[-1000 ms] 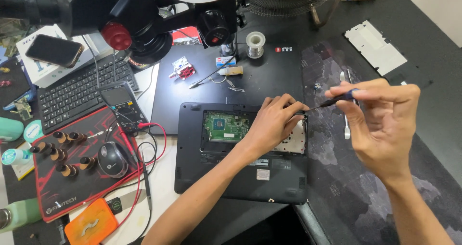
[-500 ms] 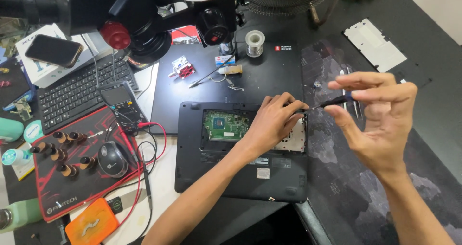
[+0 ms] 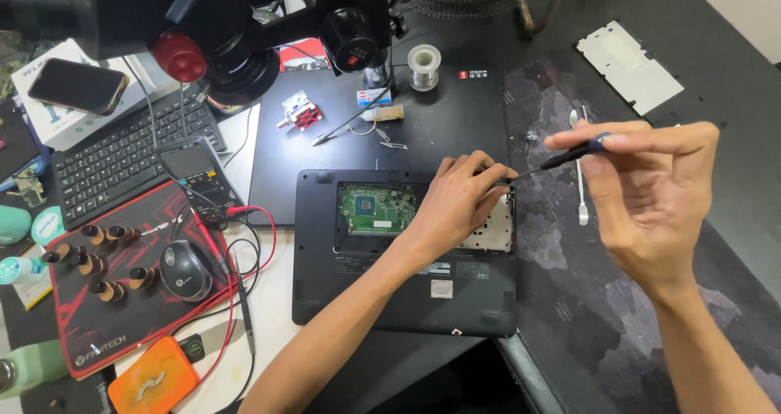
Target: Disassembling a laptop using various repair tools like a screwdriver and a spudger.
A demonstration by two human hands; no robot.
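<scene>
left hand (image 3: pixel 455 198) rests, fingers curled, on the open black laptop base (image 3: pixel 407 251) (green board exposed); right hand (image 3: pixel 651 194) pinches a slim dark screwdriver (image 3: pixel 553 160), tip at the base's right edge. screw work underway; next needs steady tip seating.

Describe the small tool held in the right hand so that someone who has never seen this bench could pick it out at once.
Start at the opened black laptop base with its green circuit board exposed, mid-bench. At its upper right corner the left hand rests; from there a thin black screwdriver slants up into the right hand. Unlike the white plastic stick lying flat on the mat beside it, it is dark and lifted.
</scene>
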